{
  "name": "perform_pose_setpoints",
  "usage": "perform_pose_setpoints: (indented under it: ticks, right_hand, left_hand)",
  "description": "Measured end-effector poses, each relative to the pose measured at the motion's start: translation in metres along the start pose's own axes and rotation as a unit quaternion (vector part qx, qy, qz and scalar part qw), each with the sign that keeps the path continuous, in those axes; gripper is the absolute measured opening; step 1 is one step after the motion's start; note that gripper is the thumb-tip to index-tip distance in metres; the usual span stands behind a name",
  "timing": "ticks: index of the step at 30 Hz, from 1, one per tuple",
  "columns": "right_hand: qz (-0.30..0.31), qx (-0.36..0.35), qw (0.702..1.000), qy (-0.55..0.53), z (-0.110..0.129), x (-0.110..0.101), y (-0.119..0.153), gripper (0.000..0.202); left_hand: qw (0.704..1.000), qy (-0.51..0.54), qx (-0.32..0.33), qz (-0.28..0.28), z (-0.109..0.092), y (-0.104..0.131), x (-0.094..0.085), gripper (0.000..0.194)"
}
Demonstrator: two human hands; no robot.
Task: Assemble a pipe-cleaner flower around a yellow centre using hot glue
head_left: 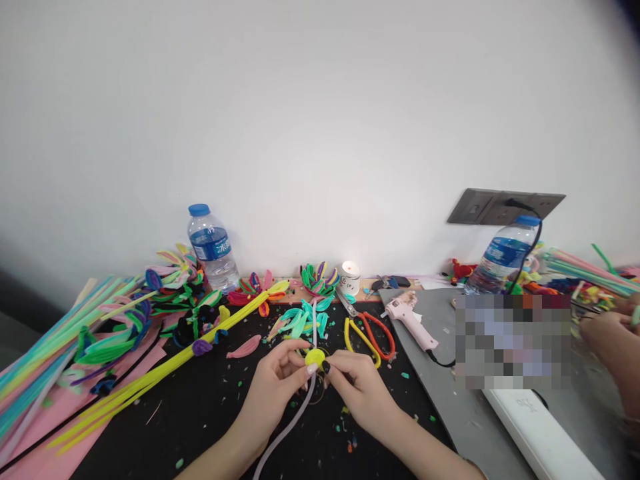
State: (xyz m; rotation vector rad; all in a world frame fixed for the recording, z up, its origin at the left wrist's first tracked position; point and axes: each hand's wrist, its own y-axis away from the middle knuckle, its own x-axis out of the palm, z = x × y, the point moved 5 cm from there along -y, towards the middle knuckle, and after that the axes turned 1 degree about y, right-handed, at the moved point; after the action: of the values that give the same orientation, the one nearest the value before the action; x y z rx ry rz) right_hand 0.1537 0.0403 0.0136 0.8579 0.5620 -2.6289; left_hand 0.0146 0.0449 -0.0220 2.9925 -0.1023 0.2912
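Observation:
My left hand [273,380] and my right hand [357,385] meet over the black work mat [215,413]. Both pinch a small round yellow fuzzy piece [315,359] from either side. A pale lilac pipe cleaner [295,423] runs up from the mat's front edge, behind the yellow piece, and on beyond it; whether the two are joined cannot be seen. Just beyond my fingers lie several turquoise pipe-cleaner petals [303,321]. To the left is a loose pink petal [245,347]. Scissors with red and yellow handles [383,337] rest right of my right hand.
A pink glue gun [413,319] lies on the grey board [435,400]. Near the wall stand a lit candle [351,279] and two water bottles [213,250]. Yellow pipe cleaners [165,367] fill the left. At far right is another person's hand [607,333], beside a white case [540,430].

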Motion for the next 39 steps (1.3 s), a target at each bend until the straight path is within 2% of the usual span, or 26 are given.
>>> perform_pose_setpoints:
  ticks: [5, 8, 13, 15, 22, 39]
  right_hand:
    - [0.009, 0.043, 0.996, -0.082, -0.009, -0.002, -0.002, 0.034]
    - [0.03, 0.096, 0.981, -0.168, -0.018, 0.002, -0.002, 0.034]
    - [0.05, 0.227, 0.915, -0.33, -0.029, 0.012, 0.003, 0.027]
    - [0.049, 0.256, 0.894, -0.365, -0.03, 0.013, 0.003, 0.022]
    - [0.057, 0.285, 0.859, -0.421, -0.032, 0.016, 0.004, 0.02]
    - [0.074, 0.276, 0.85, -0.442, -0.032, 0.022, 0.005, 0.022]
  left_hand:
    - [1.0, -0.001, 0.003, 0.008, 0.003, -0.002, -0.001, 0.033]
    - [1.0, -0.004, 0.003, 0.013, 0.004, -0.002, 0.0, 0.032]
    - [1.0, -0.002, 0.002, 0.021, 0.003, -0.002, 0.001, 0.031]
    - [1.0, 0.0, 0.0, 0.025, 0.003, -0.002, 0.002, 0.03]
    - [0.999, 0.006, -0.004, 0.037, 0.003, -0.001, 0.003, 0.032]
    - [0.999, 0.005, -0.007, 0.052, 0.005, -0.002, 0.004, 0.033]
